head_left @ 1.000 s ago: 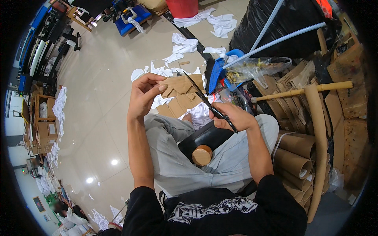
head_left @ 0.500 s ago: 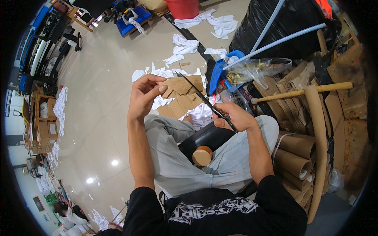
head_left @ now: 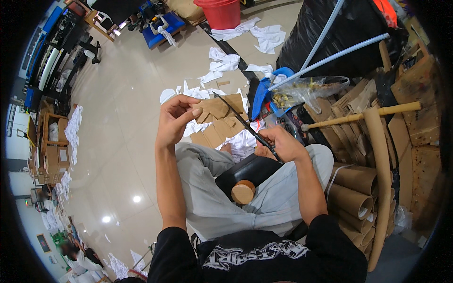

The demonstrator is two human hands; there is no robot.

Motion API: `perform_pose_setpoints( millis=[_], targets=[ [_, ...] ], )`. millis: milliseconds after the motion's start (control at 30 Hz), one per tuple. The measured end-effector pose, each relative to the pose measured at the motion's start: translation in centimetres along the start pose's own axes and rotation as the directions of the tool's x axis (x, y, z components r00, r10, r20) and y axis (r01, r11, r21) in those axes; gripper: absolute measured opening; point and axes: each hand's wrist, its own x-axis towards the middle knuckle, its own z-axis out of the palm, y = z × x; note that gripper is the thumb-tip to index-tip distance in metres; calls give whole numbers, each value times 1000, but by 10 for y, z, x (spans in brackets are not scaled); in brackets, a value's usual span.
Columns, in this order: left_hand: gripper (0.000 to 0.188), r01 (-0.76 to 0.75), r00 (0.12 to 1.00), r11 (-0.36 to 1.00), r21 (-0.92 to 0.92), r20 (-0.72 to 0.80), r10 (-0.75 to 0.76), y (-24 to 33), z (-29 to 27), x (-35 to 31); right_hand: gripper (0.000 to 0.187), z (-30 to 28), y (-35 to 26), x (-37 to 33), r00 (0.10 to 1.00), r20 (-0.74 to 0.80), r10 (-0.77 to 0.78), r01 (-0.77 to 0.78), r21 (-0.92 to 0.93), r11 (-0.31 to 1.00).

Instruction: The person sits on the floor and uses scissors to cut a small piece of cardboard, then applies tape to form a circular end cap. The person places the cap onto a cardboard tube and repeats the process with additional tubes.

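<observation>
My left hand (head_left: 177,120) is raised, thumb and fingertips pinching the left end of a brown cardboard piece (head_left: 219,105). In my right hand (head_left: 283,144) is a long, thin, black pair of scissors (head_left: 240,120), seen nearly edge-on. Its pointed tip reaches up and left across the cardboard; I cannot tell whether the blades are apart. More cardboard pieces (head_left: 214,134) lie beyond my knees among white cloth scraps (head_left: 243,144). Between my legs are a smooth black object (head_left: 245,170) and a round tan thing (head_left: 243,192) with a flat top.
To the right are cardboard tubes (head_left: 351,184), a bamboo pole (head_left: 363,114), a blue dustpan (head_left: 261,96) and a big black bag (head_left: 311,47). A red bucket (head_left: 222,14) stands ahead. White scraps (head_left: 224,61) litter the tiled floor. Far left are machines (head_left: 56,52) and another person (head_left: 78,257).
The view has shifted slightly. My left hand keeps its pinch on the cardboard, and my right hand with the scissors sits a little lower in the picture.
</observation>
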Motion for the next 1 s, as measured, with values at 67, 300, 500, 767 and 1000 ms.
perform_pose_setpoints(
  millis=[67,300,500,767,1000],
  targets=[
    [19,10,1000,1000,7,-6,-10,-2,-1,0,53,0,-2,0,1000,-3,24,-24,-33,999],
    [18,22,1000,999,36,-4,-22,-1,1,1,47,-5,7,0,993,95,73,-70,-38,997],
    [23,-49,997,997,-64,-68,45,2,3,-1,47,-28,18,-8,995,91,-42,33,101,994],
    [29,22,997,999,48,78,-26,-5,49,-1,24,-2,-11,8,816,-578,19,292,440,849],
    [30,58,998,995,76,28,-61,-10,63,1,18,-20,-31,-27,636,-772,6,331,280,901]
  ],
)
